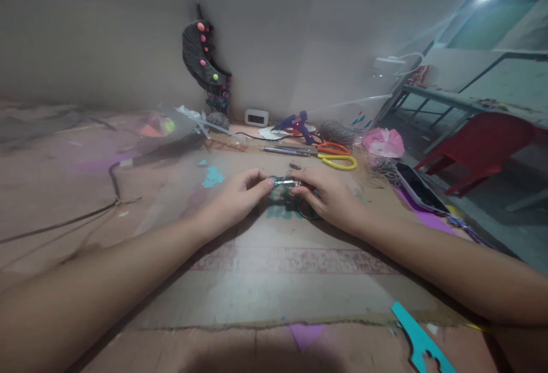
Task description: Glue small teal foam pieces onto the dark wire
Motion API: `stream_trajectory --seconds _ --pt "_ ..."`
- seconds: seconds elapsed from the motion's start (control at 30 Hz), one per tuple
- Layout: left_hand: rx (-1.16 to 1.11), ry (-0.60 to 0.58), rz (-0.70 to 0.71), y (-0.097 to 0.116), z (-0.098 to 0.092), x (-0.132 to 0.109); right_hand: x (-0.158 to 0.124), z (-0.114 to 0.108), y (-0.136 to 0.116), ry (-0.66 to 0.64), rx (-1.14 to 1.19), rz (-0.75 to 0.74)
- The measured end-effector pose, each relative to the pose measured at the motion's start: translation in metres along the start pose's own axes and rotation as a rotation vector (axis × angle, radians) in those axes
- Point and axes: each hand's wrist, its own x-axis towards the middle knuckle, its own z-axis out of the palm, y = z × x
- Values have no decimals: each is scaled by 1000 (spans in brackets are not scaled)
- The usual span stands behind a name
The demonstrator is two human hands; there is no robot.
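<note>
My left hand (253, 187) is closed in a pinch on a small dark teal piece (275, 181), whose exact kind is too blurred to tell. Facing it, my right hand (327, 193) is closed around a small shiny metal tool (289, 182). The tool's bright tip meets the teal piece between the hands, and a dark loop shows under the right fingers. Both hands are just above a printed cardboard sheet (274, 299). Beyond the right hand lie large scissors (338, 161) with orange and yellow handles. Light-blue scraps (213, 177) lie beyond my left forearm.
By the wall are a glue gun (302, 126), a small white clock (256, 117), grey yarn (336, 132) and a dark crescent ornament (201, 56) with pompoms. A phone (422, 187) lies at right. Near the front is a turquoise cutout (422, 339). A red chair (483, 145) stands beyond.
</note>
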Motion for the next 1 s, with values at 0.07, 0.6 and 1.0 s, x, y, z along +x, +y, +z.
stream_trajectory --seconds 0.07,0.6,1.0 --pt "7 7 8 0 0 0 -1 1 0 -8 11 19" --pt "83 -36 19 -1 1 -2 9 3 37 -87 -79 192" --pt "156 -40 28 6 1 -5 5 4 -14 -11 341 236"
